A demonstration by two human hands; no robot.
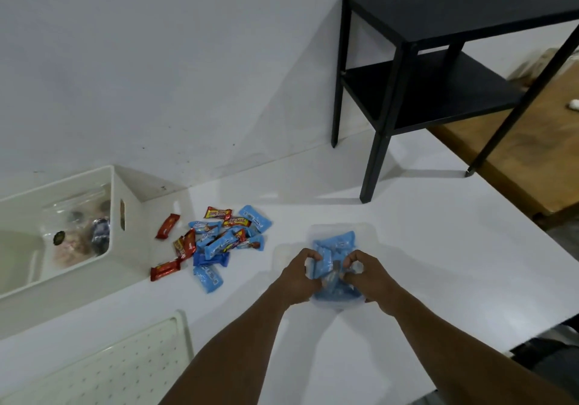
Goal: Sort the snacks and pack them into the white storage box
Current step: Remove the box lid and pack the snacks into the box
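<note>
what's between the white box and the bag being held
A loose pile of red and blue snacks lies on the table between the white box and the bag; the head view shows it.

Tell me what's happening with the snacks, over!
Left hand and right hand gripping clear bag of blue snacks. Box at left, filled bag inside. Loose pile lies between, unsorted.

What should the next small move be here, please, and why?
Probably the left hand lets go and fetches a blue packet from the pile: it and the right hand grip the bag of blue snacks, yet more lie loose.
</note>
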